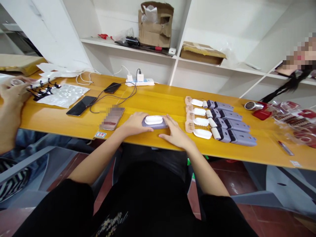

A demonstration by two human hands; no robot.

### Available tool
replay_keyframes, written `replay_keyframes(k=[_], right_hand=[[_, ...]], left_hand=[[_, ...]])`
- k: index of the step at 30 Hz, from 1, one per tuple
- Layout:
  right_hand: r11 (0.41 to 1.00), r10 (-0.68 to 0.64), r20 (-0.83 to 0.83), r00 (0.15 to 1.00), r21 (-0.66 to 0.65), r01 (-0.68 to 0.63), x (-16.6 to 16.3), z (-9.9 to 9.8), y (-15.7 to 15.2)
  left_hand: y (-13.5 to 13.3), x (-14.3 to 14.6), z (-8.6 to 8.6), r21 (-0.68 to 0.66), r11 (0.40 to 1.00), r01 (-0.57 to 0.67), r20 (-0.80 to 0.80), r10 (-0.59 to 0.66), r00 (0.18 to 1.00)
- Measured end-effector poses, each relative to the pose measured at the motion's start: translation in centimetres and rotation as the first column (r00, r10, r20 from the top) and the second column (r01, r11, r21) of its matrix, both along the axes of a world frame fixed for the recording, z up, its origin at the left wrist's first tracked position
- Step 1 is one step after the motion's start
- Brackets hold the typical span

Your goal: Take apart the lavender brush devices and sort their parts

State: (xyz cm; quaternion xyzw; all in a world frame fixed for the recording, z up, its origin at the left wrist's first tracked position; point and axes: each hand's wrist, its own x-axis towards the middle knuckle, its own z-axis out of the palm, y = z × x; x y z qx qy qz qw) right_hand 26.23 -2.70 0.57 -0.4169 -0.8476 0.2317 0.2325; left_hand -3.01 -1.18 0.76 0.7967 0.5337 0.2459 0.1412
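Note:
A purple-grey plastic casing (155, 126) lies on the table in front of me, with a white oval part (153, 119) on its top. Round the casing's left end wraps my left hand (135, 124), thumb in front and fingers behind. At the right end, my right hand (176, 132) touches the casing with its fingertips; its thumb is spread apart. To the right are several rows of parts: clear pinkish pieces (190, 126), white oval parts (202, 133), white cylinders (215, 133) and purple-grey casings (243, 137).
Phones (81, 105) and a cable lie left, near a white power strip (140, 82). Another person's hand (12, 95) is by black parts on a bubble-wrap sheet (65, 95). Far right are clear and red plastic pieces (296, 120) and a pen (285, 148). Shelves stand behind.

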Motion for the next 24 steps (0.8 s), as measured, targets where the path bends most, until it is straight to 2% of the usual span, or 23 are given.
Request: replay_keyframes(k=[2,6,12,18,24], right_hand=[[1.000,0.017,0.023,1.000,-0.020,-0.017,-0.2,-0.1,0.1],[1.000,0.024,0.031,0.999,-0.006,-0.024,0.1,-0.4,0.7],[0.998,0.052,0.006,0.999,-0.019,-0.052,0.7,0.0,-0.1],[0.997,0.059,0.019,0.998,-0.051,-0.058,0.7,0.2,-1.8],[1.000,0.003,0.060,0.998,-0.010,-0.002,2.8,1.0,-3.5]], left_hand=[[-0.1,-0.6,-0.5,-0.085,0.996,0.018,0.009,-0.017,1.000],[-0.7,-0.9,-1.0,-0.103,0.989,0.109,0.069,-0.102,0.992],[-2.4,-1.1,-1.5,-0.077,0.987,0.141,0.163,-0.127,0.978],[-3.4,-1.6,-1.8,-0.074,0.980,0.187,0.174,-0.172,0.970],[-3.6,-2.4,-1.9,-0.030,0.982,0.188,0.188,-0.179,0.966]])
